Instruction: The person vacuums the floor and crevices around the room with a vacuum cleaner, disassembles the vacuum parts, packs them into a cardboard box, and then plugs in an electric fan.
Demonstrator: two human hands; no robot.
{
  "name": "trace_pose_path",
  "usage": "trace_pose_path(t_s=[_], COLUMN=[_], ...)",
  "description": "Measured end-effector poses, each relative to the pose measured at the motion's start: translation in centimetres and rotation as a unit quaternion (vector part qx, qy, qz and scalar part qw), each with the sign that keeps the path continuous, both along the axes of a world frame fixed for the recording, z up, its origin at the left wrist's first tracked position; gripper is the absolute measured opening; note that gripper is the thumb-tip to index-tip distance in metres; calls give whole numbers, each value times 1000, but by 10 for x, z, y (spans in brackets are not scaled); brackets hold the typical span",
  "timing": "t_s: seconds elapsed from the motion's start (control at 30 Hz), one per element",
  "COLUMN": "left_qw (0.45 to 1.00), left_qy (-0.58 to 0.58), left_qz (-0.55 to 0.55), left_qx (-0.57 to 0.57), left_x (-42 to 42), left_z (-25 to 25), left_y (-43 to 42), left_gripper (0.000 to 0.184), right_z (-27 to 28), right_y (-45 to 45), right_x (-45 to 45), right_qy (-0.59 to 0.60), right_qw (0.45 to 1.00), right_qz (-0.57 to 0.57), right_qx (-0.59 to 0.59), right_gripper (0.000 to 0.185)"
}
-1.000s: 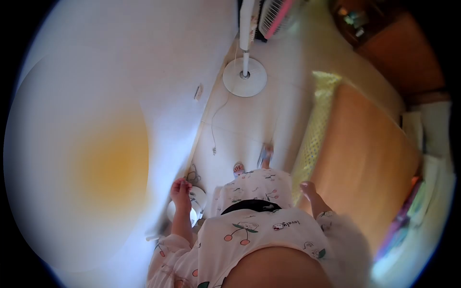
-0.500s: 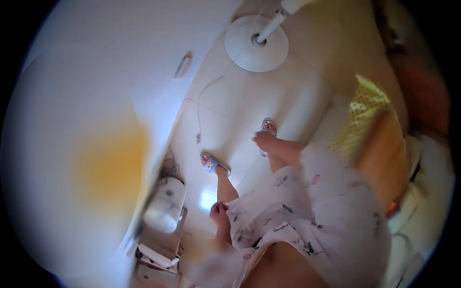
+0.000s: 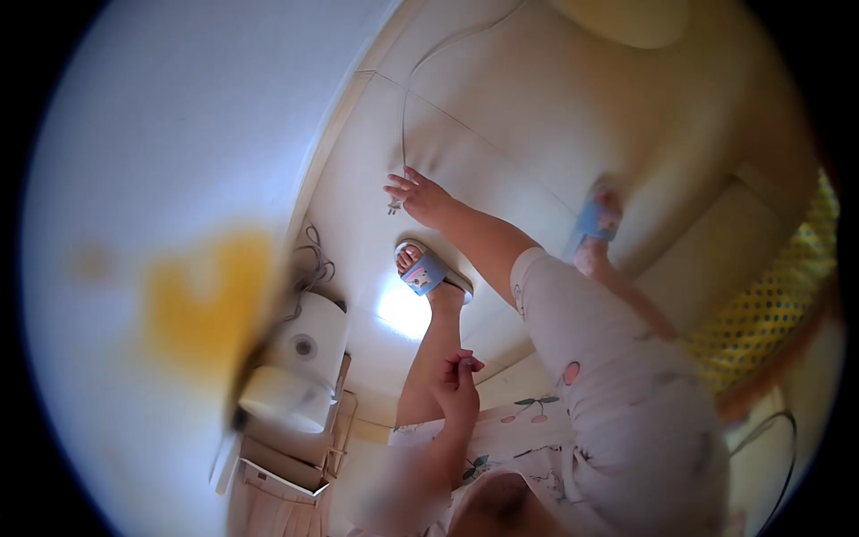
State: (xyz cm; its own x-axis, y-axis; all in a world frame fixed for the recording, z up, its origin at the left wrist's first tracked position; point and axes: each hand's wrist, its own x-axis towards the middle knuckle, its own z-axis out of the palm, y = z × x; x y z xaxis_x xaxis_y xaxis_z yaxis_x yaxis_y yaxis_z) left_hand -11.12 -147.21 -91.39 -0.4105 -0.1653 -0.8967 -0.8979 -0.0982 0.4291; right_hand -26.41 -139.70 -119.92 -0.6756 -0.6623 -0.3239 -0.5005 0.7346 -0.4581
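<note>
My right hand point(image 3: 425, 199) reaches down over the floor with its fingers spread. It overlaps the end of a pale power cord point(image 3: 407, 116), and the plug point(image 3: 394, 207) with its metal prongs shows just beneath its fingers. Whether the fingers touch the cord or plug, I cannot tell. Closer to me, my left hand point(image 3: 461, 371) is held above my leg, thumb and fingers pressed together. Anything within that pinch is too small to make out. A blue slipper point(image 3: 424, 274) is on one foot, below the plug; the other blue slipper point(image 3: 592, 220) is farther right, blurred.
A white wall point(image 3: 179, 134) runs along the left side. Beside it stand a white rounded appliance point(image 3: 309, 345) and dark coiled cables point(image 3: 315, 259). A round pale base point(image 3: 635, 20) is at the top edge. Yellow dotted cloth point(image 3: 769, 300) hangs at the right.
My right hand has moved forward and left, from near the far slipper to the plug. My left hand has let go of the patterned clothing and shifted right. The view has come nearer the floor.
</note>
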Motion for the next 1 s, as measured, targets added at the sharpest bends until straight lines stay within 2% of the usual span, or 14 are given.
trace_pose_path(t_s=[0.1, 0.13, 0.17, 0.23, 0.27, 0.33, 0.4, 0.47, 0.57, 0.87, 1.0], left_qw=[1000, 1000, 1000, 1000, 1000, 1000, 1000, 1000, 1000, 999, 999], left_qy=[-20, -13, -10, -5, 3, 5, 11, 15, 10, 23, 13], left_qz=[2, 4, 5, 7, 7, 14, 12, 5, 7, 12, 17], left_qx=[0, 2, -1, -5, 2, 10, 15, 15, 20, 33, 48], left_x=[2, 0, -3, -7, -6, -7, -9, -7, -4, -20, -23], left_z=[2, 1, 0, 0, -2, -4, -8, -12, -15, -21, -24], left_y=[-1, -1, 0, 4, 6, 10, 12, 14, 11, 19, 14], left_gripper=[11, 11, 11, 11, 11, 11, 11, 11, 11, 10, 10], right_z=[-24, -24, -23, 6, 29, 94, 153, 192, 232, 248, 245], right_y=[-12, -8, -2, 11, 15, 26, 50, 81, 101, 111, 105], right_x=[16, 12, 13, -5, -22, -69, -127, -178, -215, -228, -231], right_qy=[35, 7, 62, -61, -68, -78, 74, 186, 237, 321, 298], right_qw=[999, 1000, 998, 986, 964, 883, 832, 749, 704, 749, 749], right_qz=[12, -1, -5, -52, -149, -331, -439, -506, -529, -477, -483], right_qx=[19, 17, -15, -148, -208, -324, -331, -384, -411, -329, -342], right_gripper=[17, 16, 13, 9, 7, 4, 10, 13, 15, 14, 15])
